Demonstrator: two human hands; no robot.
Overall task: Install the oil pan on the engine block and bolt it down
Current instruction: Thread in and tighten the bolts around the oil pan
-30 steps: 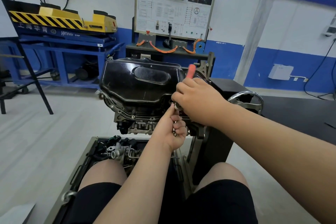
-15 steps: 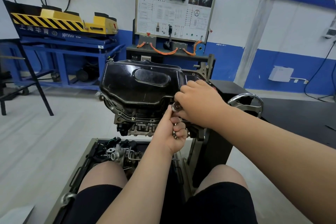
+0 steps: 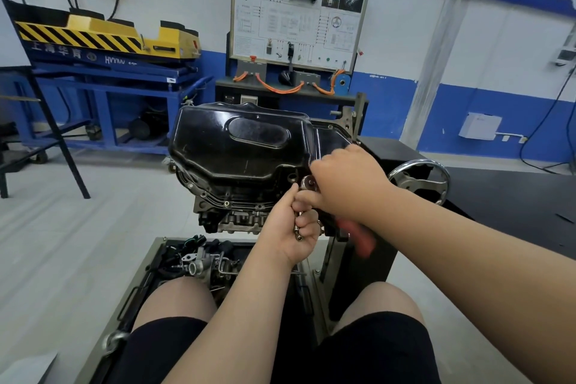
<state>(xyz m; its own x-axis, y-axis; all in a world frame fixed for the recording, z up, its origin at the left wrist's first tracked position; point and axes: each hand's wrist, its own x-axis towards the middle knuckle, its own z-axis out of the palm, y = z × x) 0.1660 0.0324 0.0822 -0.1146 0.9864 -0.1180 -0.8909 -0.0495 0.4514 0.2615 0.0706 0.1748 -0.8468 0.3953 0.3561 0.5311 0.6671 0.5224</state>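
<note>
Both hands meet at the near right corner of the oil pan (image 3: 243, 146). Left hand (image 3: 291, 227) is curled round a few small silver bolts (image 3: 298, 235), with its forefinger stretched up to the head of the ratchet (image 3: 308, 182). Right hand (image 3: 346, 184) is wrapped over the ratchet just behind that head, and the tool's red handle (image 3: 358, 238) sticks out below the wrist (blurred, so its shape is unclear).

At far left a yellow unit with black hazard stripes (image 3: 93, 37) sits on a blue stand (image 3: 106, 93), well apart from the work. In the middle the oil pan lies on top of the engine block (image 3: 237, 215). It is glossy black pressed metal with rounded shoulders, an oval raised patch on its upper face and a flat flange running along the near edge. Below the block, a grey tray (image 3: 149, 262) holds loose engine parts between the person's knees. Behind stands a wiring training board (image 3: 299, 9). To the right, a chrome handwheel (image 3: 417, 181) sits just past the right forearm.
</note>
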